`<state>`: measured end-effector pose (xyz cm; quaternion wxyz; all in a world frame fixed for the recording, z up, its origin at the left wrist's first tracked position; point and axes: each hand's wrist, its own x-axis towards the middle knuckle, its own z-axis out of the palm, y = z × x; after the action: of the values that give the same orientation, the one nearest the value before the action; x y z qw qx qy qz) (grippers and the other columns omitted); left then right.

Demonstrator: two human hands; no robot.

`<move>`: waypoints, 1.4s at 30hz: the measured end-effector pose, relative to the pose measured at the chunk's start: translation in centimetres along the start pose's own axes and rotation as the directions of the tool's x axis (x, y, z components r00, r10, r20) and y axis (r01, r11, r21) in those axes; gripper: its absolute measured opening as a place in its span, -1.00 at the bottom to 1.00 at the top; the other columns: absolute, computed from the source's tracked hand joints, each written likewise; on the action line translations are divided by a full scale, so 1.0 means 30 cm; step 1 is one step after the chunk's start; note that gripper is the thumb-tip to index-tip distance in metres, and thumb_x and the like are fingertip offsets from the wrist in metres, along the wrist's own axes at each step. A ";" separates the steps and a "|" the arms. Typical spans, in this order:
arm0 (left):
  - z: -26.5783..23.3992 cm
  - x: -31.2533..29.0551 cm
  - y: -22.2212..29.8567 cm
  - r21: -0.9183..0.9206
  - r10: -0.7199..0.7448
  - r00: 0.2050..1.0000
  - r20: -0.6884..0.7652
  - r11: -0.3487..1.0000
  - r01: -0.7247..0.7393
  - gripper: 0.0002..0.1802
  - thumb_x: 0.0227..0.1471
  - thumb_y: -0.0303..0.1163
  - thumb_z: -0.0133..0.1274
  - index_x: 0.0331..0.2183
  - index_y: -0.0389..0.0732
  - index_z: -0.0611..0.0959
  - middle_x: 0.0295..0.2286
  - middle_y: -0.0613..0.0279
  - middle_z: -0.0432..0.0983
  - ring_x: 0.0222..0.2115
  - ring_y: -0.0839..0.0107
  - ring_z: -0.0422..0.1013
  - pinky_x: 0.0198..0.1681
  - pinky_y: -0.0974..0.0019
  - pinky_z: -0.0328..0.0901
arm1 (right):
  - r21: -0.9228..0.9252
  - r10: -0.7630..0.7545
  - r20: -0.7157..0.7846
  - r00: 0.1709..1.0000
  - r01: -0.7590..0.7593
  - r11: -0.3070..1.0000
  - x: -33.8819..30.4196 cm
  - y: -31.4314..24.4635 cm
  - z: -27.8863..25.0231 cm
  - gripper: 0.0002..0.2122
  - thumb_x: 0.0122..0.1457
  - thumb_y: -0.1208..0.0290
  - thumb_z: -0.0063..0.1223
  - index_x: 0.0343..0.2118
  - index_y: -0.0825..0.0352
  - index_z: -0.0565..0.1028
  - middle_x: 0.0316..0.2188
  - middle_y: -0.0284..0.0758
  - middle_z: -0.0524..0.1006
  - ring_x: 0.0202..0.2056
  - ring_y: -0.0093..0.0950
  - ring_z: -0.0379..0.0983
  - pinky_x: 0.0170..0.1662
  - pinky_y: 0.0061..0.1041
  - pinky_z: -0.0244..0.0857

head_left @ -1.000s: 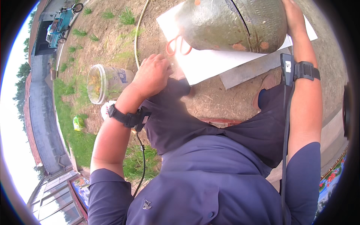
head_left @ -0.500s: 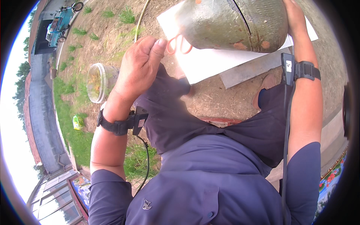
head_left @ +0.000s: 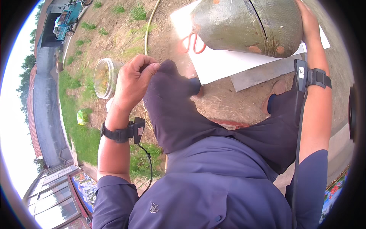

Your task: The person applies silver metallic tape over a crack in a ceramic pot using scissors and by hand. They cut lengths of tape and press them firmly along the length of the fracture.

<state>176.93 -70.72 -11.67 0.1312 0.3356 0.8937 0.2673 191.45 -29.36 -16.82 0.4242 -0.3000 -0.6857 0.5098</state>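
Observation:
A big dark green-brown glazed jar (head_left: 244,28) lies on its side at the top of the view, partly cut off by the upper edge. A thin black line runs across its body. My right hand (head_left: 309,24) presses against the jar's right side, its fingertips out of sight. Off to the left, above my knee, my left hand (head_left: 136,78) is closed in a pinch. Whatever is between the thumb and finger is too small to make out. Scissors with orange handles (head_left: 199,47) lie beside the jar's left end, their blades hidden.
Under the jar is a white sheet (head_left: 213,68), with a grey flat board (head_left: 263,74) nearer me. A clear plastic tub (head_left: 105,78) with yellowish contents stands left of my left hand. A pale hose (head_left: 148,28) crosses the soil. Green-and-white packet (head_left: 82,116) lies on grass.
My left hand has drawn back toward me and left, away from the scissors and jar. The right hand stays on the jar. The whole view has shifted slightly.

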 end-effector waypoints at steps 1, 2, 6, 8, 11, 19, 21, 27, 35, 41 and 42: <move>-0.024 -0.030 -0.012 0.006 -0.064 0.997 -0.053 0.998 0.064 -0.87 0.11 -0.41 0.16 -0.38 -0.29 0.61 -0.51 0.21 0.52 -0.47 0.46 0.43 -0.35 0.36 0.34 | 0.006 0.016 -0.010 1.000 -0.016 1.000 -0.002 -0.012 0.008 -0.57 0.14 0.20 -0.06 -0.33 0.63 0.53 -0.32 -0.04 0.58 -0.31 -0.19 0.51 -0.23 -0.25 0.39; -0.043 -0.061 -0.033 0.010 -0.072 0.995 -0.066 0.997 0.072 -0.87 0.11 -0.41 0.16 -0.38 -0.29 0.61 -0.51 0.21 0.52 -0.47 0.46 0.43 -0.35 0.36 0.34 | 0.011 0.033 -0.019 0.999 -0.033 0.999 -0.003 -0.023 0.015 -0.58 0.13 0.22 -0.06 -0.33 0.62 0.54 -0.32 -0.05 0.59 -0.31 -0.18 0.51 -0.23 -0.26 0.40; -0.038 -0.177 -0.162 0.104 -0.029 0.986 -0.162 0.993 0.046 -0.88 0.08 -0.46 0.17 -0.33 -0.29 0.61 -0.43 0.15 0.54 -0.45 0.35 0.47 -0.33 0.31 0.36 | 0.141 0.147 0.121 0.982 -0.164 0.976 0.173 0.207 -0.091 -0.52 0.28 0.09 0.00 0.09 0.39 0.48 -0.02 -0.28 0.55 -0.06 -0.53 0.48 0.01 -0.55 0.30; -0.038 -0.240 -0.201 0.210 -0.023 0.989 -0.144 0.976 0.053 -0.88 0.03 -0.50 0.19 -0.33 -0.30 0.62 -0.42 0.14 0.53 -0.43 0.30 0.49 -0.32 0.29 0.37 | 0.164 0.125 0.128 0.984 -0.146 0.976 0.169 0.216 -0.082 -0.50 0.28 0.07 0.00 0.11 0.40 0.47 0.01 -0.27 0.53 -0.03 -0.53 0.47 0.03 -0.56 0.28; -0.020 -0.315 -0.227 0.222 -0.055 0.989 -0.135 0.971 0.084 -0.91 0.00 -0.56 0.19 -0.36 -0.29 0.64 -0.43 0.20 0.52 -0.46 0.47 0.43 -0.37 0.41 0.32 | 0.117 0.169 0.121 0.978 -0.183 0.976 0.157 0.191 -0.072 -0.48 0.27 0.05 0.02 0.11 0.41 0.46 0.01 -0.27 0.53 -0.03 -0.52 0.47 0.04 -0.56 0.28; 0.031 -0.329 -0.240 0.330 0.022 0.983 -0.181 0.943 0.039 -0.91 0.03 -0.50 0.18 -0.35 -0.27 0.64 -0.41 0.15 0.51 -0.41 0.25 0.48 -0.31 0.25 0.35 | 0.218 0.201 0.101 0.974 -0.219 0.951 0.135 0.153 -0.056 -0.49 0.27 0.10 0.03 0.09 0.46 0.47 0.02 -0.25 0.53 -0.02 -0.50 0.47 0.04 -0.55 0.28; 0.031 -0.318 -0.249 0.379 0.052 0.983 -0.177 0.925 0.020 -0.91 0.04 -0.48 0.17 -0.35 -0.27 0.63 -0.42 0.15 0.51 -0.41 0.25 0.48 -0.32 0.24 0.35 | 0.206 0.200 0.106 0.974 -0.218 0.954 0.133 0.146 -0.059 -0.48 0.27 0.09 0.04 0.10 0.46 0.46 0.02 -0.25 0.53 -0.02 -0.50 0.47 0.04 -0.55 0.28; 0.018 -0.315 -0.273 0.265 -0.026 0.931 -0.363 0.955 0.131 -0.88 0.06 -0.44 0.18 -0.39 -0.29 0.59 -0.46 0.20 0.48 -0.49 0.32 0.41 -0.38 0.28 0.31 | 0.187 0.198 0.101 0.975 -0.214 0.959 0.140 0.154 -0.064 -0.48 0.26 0.08 0.05 0.09 0.47 0.47 -0.01 -0.24 0.54 -0.05 -0.50 0.48 0.02 -0.55 0.29; 0.043 -0.300 -0.256 0.133 -0.301 0.924 -0.235 0.932 0.337 -0.74 0.04 -0.29 0.24 -0.42 -0.28 0.55 -0.49 0.12 0.49 -0.47 0.27 0.46 -0.34 0.22 0.35 | 0.158 0.157 0.089 0.984 -0.169 0.973 0.140 0.154 -0.065 -0.48 0.26 0.07 0.05 0.07 0.48 0.48 -0.04 -0.24 0.56 -0.08 -0.49 0.49 0.00 -0.55 0.30; 0.025 -0.323 -0.314 -0.031 -0.356 0.881 -0.311 0.931 0.365 -0.84 0.10 -0.42 0.20 -0.37 -0.28 0.57 -0.56 0.39 0.47 -0.52 0.64 0.34 -0.40 0.47 0.30 | 0.153 0.148 0.076 0.986 -0.158 0.975 0.142 0.162 -0.066 -0.49 0.28 0.09 0.03 0.07 0.48 0.48 -0.05 -0.24 0.56 -0.09 -0.51 0.50 -0.02 -0.56 0.32; 0.034 -0.324 -0.317 -0.083 -0.368 0.879 -0.304 0.929 0.360 -0.82 0.09 -0.39 0.20 -0.37 -0.29 0.58 -0.54 0.33 0.50 -0.51 0.58 0.38 -0.38 0.43 0.33 | 0.172 0.153 0.099 0.983 -0.168 0.971 0.149 0.170 -0.073 -0.50 0.28 0.09 0.03 0.07 0.47 0.48 -0.05 -0.24 0.56 -0.10 -0.51 0.50 -0.02 -0.56 0.33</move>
<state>179.52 -82.84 -17.34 0.0391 0.1132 0.9468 0.2986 191.22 -23.08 -20.20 0.3772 -0.2932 -0.6279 0.6144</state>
